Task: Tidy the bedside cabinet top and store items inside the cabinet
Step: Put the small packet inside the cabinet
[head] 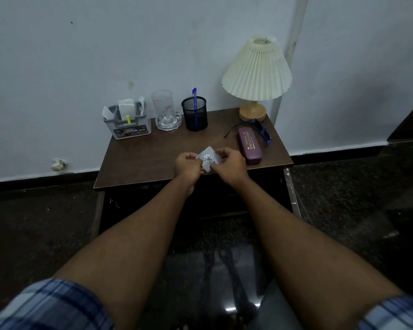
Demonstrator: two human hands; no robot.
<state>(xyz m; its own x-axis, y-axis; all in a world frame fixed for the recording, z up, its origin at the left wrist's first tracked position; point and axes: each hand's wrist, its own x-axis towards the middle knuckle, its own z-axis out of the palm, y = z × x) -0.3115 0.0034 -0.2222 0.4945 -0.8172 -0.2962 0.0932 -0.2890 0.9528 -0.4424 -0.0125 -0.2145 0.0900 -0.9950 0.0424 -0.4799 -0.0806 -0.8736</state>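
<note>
Two hands, left (pixel 187 166) and right (pixel 230 164), outstretched, pinching blister pack (pixel 208 159)

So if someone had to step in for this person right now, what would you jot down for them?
Left hand and right hand: both pinch one silver blister pack above the cabinet top.
Still on top: grey organiser, glass in a glass dish, mesh pen cup with a blue pen, lamp, purple glasses case, blue glasses.
Done: nothing visibly stored.
Left: nearly everything.
</note>
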